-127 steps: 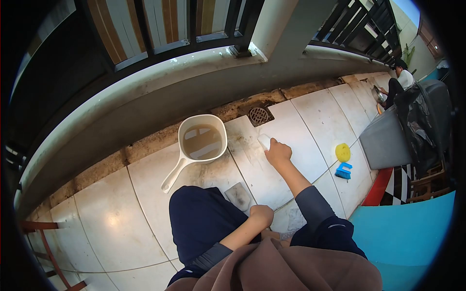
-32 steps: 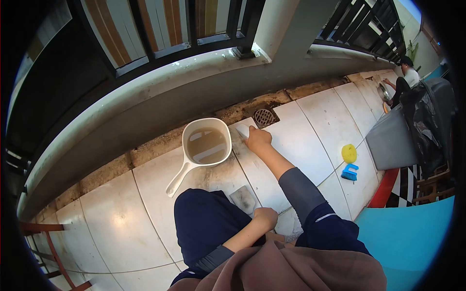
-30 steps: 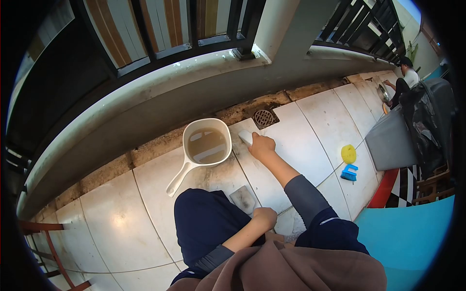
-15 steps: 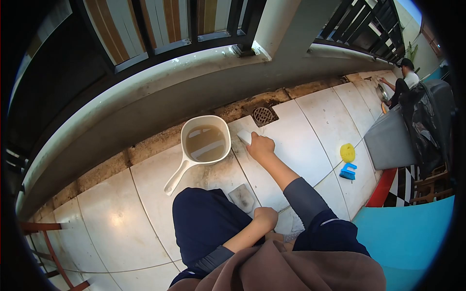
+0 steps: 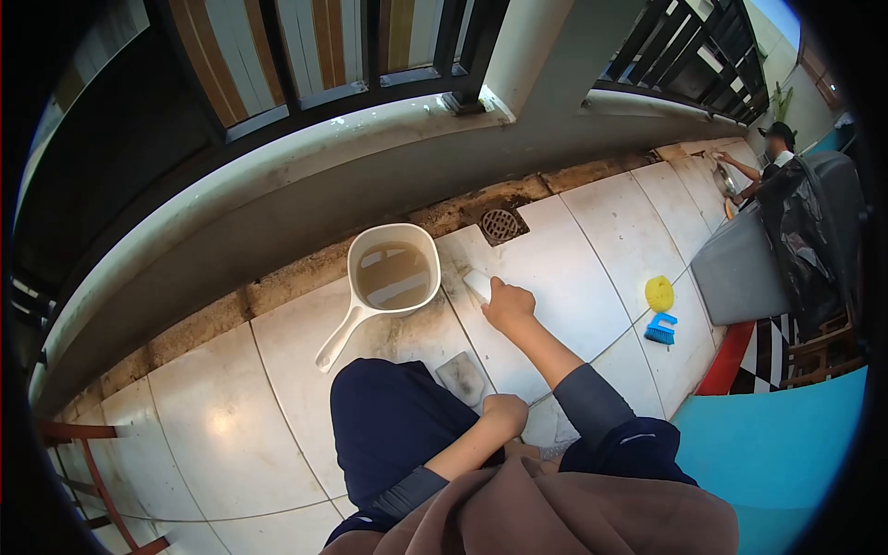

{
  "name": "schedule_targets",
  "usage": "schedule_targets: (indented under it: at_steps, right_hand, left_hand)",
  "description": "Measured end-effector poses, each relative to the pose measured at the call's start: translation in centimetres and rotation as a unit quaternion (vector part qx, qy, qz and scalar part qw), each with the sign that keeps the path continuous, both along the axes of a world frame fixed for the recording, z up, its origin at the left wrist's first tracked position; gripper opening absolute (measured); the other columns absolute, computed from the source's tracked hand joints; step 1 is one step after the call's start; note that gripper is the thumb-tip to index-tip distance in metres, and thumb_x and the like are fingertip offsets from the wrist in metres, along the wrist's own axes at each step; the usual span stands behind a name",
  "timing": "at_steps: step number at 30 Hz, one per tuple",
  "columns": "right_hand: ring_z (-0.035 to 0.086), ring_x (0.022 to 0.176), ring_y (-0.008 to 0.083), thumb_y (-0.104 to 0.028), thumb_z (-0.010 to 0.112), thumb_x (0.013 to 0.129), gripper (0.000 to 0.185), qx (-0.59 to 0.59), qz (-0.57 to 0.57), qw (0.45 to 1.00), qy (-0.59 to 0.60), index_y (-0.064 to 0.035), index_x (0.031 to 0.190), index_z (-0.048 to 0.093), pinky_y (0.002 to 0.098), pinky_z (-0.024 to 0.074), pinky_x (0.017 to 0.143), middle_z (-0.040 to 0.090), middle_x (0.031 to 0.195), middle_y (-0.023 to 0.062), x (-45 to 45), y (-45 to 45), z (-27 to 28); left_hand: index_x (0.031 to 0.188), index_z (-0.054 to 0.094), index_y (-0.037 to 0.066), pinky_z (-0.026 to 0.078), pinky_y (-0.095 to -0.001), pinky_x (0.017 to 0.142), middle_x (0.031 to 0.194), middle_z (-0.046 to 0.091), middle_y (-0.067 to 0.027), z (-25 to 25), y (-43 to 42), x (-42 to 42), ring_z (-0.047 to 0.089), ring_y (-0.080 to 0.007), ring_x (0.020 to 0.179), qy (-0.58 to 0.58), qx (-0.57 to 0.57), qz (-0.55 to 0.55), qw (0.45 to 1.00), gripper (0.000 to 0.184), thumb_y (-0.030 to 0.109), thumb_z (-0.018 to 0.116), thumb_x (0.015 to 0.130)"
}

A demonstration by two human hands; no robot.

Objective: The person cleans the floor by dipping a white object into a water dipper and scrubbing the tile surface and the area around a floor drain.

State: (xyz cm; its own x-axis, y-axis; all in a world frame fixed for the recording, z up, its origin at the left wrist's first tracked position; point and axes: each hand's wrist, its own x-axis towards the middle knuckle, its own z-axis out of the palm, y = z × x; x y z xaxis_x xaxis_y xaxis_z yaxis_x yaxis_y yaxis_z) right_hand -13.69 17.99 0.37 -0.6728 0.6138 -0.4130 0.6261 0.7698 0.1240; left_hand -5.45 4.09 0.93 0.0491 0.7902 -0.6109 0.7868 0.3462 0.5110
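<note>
My right hand [image 5: 510, 305] is closed round a small white block [image 5: 478, 285], which touches the stained white floor tile below the drain grate [image 5: 500, 225]. My left hand [image 5: 505, 416] rests closed by my knee; whatever its fingers may hold is hidden. Just above it a flat greyish-white piece [image 5: 460, 378] with dark smudges lies on the tiles. A white dipper [image 5: 395, 268] full of murky water stands left of the white block, its handle pointing down and left.
At the right lie a yellow sponge [image 5: 659, 293] and a blue brush [image 5: 660, 329], near a grey bin [image 5: 740, 268] with a black bag. Another person [image 5: 777, 153] crouches at the far right by a metal bowl [image 5: 725, 179]. A low wall [image 5: 324, 208] with railings runs along the tiles.
My right hand has drawn back from near the dipper, down and slightly right, still with the white block. My left hand stays put. The other person has leaned forward, reaching out.
</note>
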Motion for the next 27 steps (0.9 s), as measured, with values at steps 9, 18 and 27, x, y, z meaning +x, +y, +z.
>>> schedule_targets:
  at_steps: [9, 18, 27]
  right_hand:
    - [0.064, 0.079, 0.0241, -0.033, 0.058, 0.078, 0.040, 0.017, 0.001, 0.999, 0.033, -0.0058, 0.105, 0.048, 0.0335, 0.0509, 0.064, 0.065, 0.087, 0.0112, -2.1, 0.4, -0.3]
    - [0.063, 0.086, 0.0254, -0.036, 0.061, 0.076, 0.050, 0.034, -0.013, 0.998, 0.053, -0.0079, 0.115, 0.047, 0.0336, 0.0510, 0.068, 0.064, 0.095, 0.0094, -10.2, 3.6, -2.0]
    - [0.064, 0.078, 0.0220, -0.025, 0.056, 0.078, 0.035, -0.006, 0.023, 0.999, 0.024, -0.0048, 0.106, 0.048, 0.0324, 0.0507, 0.061, 0.064, 0.089, 0.0098, 0.4, -0.7, -0.2]
  left_hand:
    - [0.090, 0.067, 0.008, 0.049, -0.0370, 0.070, 0.095, 0.065, -0.0112, -0.6, 0.3, 0.8, 0.062, -0.0266, 0.088, 0.002, -0.005, -0.001, 1.000, 0.028, 0.032, 0.055, 0.082]
    - [0.092, 0.067, 0.008, 0.049, -0.0372, 0.071, 0.096, 0.064, -0.0112, -0.3, 0.0, -0.1, 0.062, -0.0269, 0.088, -0.008, 0.003, -0.006, 1.000, 0.030, 0.034, 0.053, 0.083]
    - [0.093, 0.066, 0.007, 0.050, -0.0392, 0.070, 0.096, 0.064, -0.0125, 0.5, -0.1, -0.3, 0.062, -0.0275, 0.089, -0.007, -0.001, -0.006, 1.000, 0.031, 0.034, 0.053, 0.082]
